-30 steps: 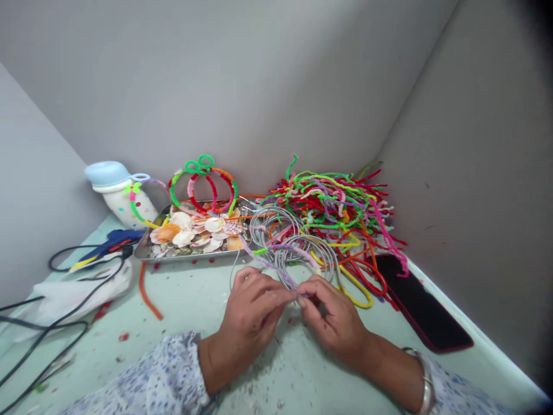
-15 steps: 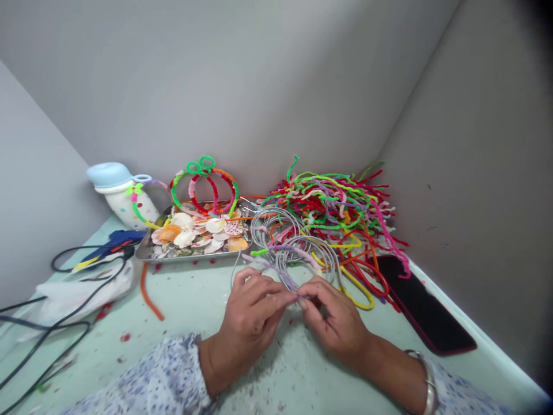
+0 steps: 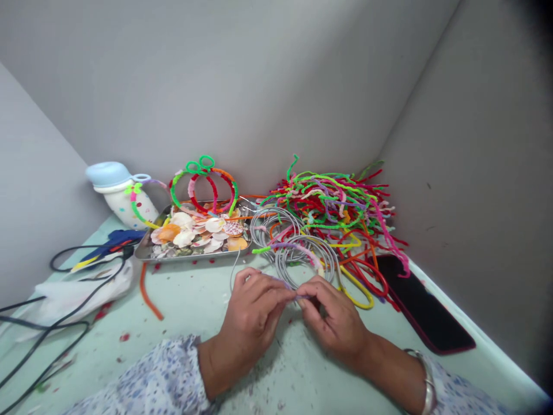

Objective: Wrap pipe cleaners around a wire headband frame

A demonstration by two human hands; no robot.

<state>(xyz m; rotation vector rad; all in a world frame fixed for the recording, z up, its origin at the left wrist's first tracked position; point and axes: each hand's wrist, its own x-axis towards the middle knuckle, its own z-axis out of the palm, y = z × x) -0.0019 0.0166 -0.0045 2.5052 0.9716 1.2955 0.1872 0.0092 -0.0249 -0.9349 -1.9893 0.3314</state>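
Winding pipe cleaner (image 3: 287, 246) on ring (image 3: 332, 260)
L hand (image 3: 253, 314) & R hand (image 3: 334, 320) both pinch them, fingertips meeting; rest of ring lies just beyond fingers. We'd keep turns tight, close together.

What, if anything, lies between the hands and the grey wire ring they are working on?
Nothing visible does. The left hand and the right hand pinch the near rim of the wire ring with their fingers, meeting at one spot. The pile of pipe cleaners lies behind it, away from the grip.
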